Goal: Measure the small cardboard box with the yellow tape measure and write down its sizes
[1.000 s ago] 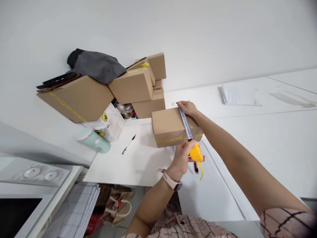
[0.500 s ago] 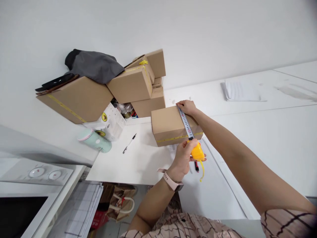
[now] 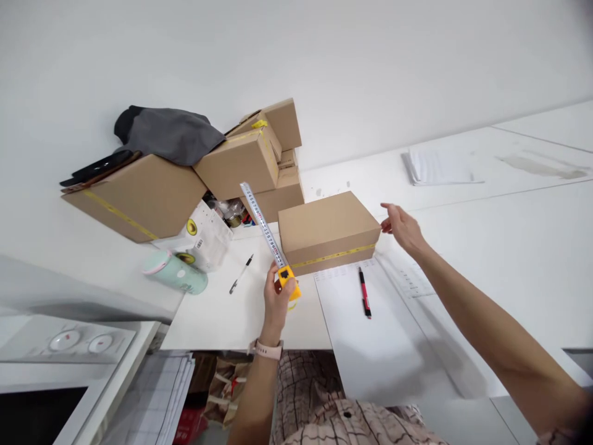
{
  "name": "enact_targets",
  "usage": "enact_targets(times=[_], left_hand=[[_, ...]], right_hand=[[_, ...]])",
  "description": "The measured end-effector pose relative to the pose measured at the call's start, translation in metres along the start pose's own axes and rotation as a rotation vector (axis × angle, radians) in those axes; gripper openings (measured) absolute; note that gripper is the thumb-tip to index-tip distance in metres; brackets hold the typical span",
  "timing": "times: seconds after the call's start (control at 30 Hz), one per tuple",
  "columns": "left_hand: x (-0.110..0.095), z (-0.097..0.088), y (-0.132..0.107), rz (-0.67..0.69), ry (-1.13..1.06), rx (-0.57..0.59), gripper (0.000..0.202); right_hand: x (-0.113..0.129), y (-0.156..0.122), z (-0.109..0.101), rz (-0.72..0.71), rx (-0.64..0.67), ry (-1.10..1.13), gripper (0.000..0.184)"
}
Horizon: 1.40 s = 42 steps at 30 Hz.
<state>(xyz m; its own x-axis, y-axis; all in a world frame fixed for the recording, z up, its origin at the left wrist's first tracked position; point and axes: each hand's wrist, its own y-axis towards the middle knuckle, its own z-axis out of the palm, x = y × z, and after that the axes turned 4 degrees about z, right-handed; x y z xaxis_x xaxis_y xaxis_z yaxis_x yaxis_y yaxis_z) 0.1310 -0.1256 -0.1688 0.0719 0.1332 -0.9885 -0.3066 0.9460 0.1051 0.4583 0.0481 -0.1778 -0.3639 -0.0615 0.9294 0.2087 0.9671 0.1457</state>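
Yellow tape measure, gripped by the left hand, no longer spans the box, swung toward the surface's left edge. The right hand holds nothing.

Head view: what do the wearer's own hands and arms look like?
Left hand: ungloved, with a pale pink, holed wristband. Right hand: ungloved, no band in sight. Forearms look uncovered. Pinkish shirt with dark grid lines on the torso.

Lone box: smooth, matt brown cardboard. Left of box: tape measure, yellow plastic; its blade smooth, metal-looking. Nearside of box: matt white paper.
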Motion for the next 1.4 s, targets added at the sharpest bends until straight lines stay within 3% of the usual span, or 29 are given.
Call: enact_targets(times=[0.1,0.2,0.33,0.47,0.57,0.73,0.87,1.07,1.4], left_hand=[[0.003,-0.003,0.02,-0.065,-0.116,0.086,0.05],[-0.013,-0.002,0.036,-0.041,-0.164,0.137,0.046],[-0.045,0.003,0.057,-0.032,-0.168,0.211,0.047],[-0.061,0.021,0.056,0.059,-0.177,0.217,0.045],[-0.054,0.043,0.035,0.027,-0.202,0.319,0.047],[-0.019,0.071,0.0,-0.183,-0.248,0.535,0.049],[-0.002,0.079,-0.008,-0.267,-0.251,0.535,0.048],[0.002,0.08,-0.007,-0.299,-0.231,0.486,0.051],[0.017,0.092,-0.014,-0.339,-0.266,0.506,0.052]], right_hand=[[0.002,-0.022,0.004,-0.027,0.117,-0.037,0.07],[0.029,-0.024,0.005,-0.129,0.122,-0.085,0.069],[0.068,-0.004,0.0,-0.183,0.028,-0.191,0.062],[0.083,0.028,0.012,-0.19,-0.109,-0.347,0.05],[0.086,0.05,0.028,-0.316,-0.188,-0.419,0.043],[0.094,0.066,0.045,-0.44,-0.111,-0.492,0.037],[0.094,0.063,0.051,-0.56,-0.154,-0.553,0.04],[0.091,0.059,0.054,-0.707,-0.143,-0.693,0.052],[0.091,0.062,0.053,-0.758,-0.072,-0.78,0.049]])
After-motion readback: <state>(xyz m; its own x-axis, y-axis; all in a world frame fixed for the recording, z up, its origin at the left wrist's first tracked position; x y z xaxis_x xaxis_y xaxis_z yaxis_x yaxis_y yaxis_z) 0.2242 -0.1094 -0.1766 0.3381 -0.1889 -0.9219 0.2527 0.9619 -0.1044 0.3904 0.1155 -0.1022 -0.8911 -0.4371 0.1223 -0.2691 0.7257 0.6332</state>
